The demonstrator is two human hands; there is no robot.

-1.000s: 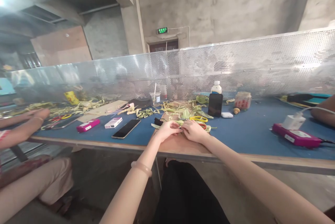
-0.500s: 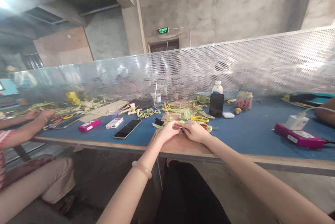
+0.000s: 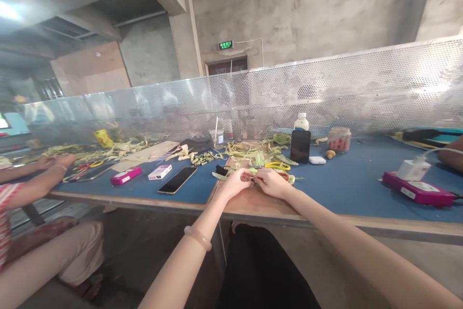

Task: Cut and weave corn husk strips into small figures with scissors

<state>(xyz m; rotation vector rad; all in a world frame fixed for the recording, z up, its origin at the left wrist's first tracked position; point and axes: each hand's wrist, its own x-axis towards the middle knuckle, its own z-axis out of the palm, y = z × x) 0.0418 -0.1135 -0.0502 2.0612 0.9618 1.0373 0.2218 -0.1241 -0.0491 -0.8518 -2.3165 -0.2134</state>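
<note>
Left hand [image 3: 237, 182] and right hand [image 3: 272, 182] meet over the brown board [image 3: 253, 201]; I cannot tell whether either clamps anything.

In the middle of the frame, a dark bit [image 3: 252, 180] by the fingers [image 3: 261, 177] was too tiny to name. A flat black thing [image 3: 300, 147] hid the bottom of a white bottle [image 3: 301, 123]. The right edge cut off someone's arm [image 3: 451, 155]. The left edge cut off another person's striped sleeve [image 3: 7, 200], and that person's hands [image 3: 64, 160] looked blurry.
</note>
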